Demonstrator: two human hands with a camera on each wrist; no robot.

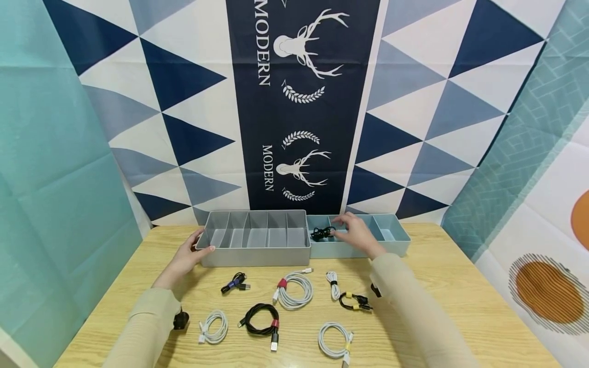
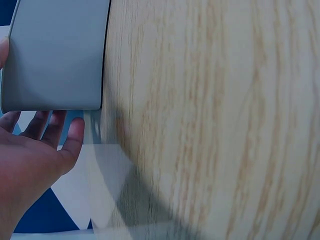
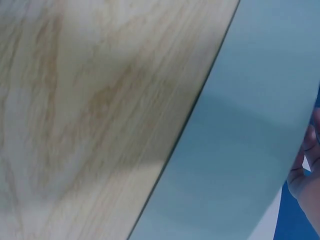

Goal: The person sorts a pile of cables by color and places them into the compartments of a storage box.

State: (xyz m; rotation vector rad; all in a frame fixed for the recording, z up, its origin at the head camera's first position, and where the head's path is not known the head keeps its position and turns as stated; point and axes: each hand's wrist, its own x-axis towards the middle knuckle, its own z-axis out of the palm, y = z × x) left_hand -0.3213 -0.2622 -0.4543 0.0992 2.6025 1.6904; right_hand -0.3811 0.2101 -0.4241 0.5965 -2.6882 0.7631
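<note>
My left hand (image 1: 186, 258) holds the left end of a long grey divided box (image 1: 257, 257). Its thumb lies at the front, and its fingers reach round the end wall, as the left wrist view shows. Over the light blue divided box (image 1: 338, 250) on the right, my right hand (image 1: 356, 234) reaches in from the front. Between its thumb and index finger is a bundled black cable (image 1: 320, 234), above the leftmost compartments. In the right wrist view the blue box's front wall (image 3: 225, 135) hides most of the box's inside, with curled fingers (image 3: 310, 142) at its upper edge.
Several coiled cables lie on the wooden table (image 1: 184, 352) before the boxes: a dark blue one (image 1: 235, 281), a black one (image 1: 261, 331), a white one (image 1: 334, 289), a black one with yellow ties (image 1: 352, 301), and pale ones (image 1: 294, 305). A patterned cloth (image 1: 299, 112) hangs behind.
</note>
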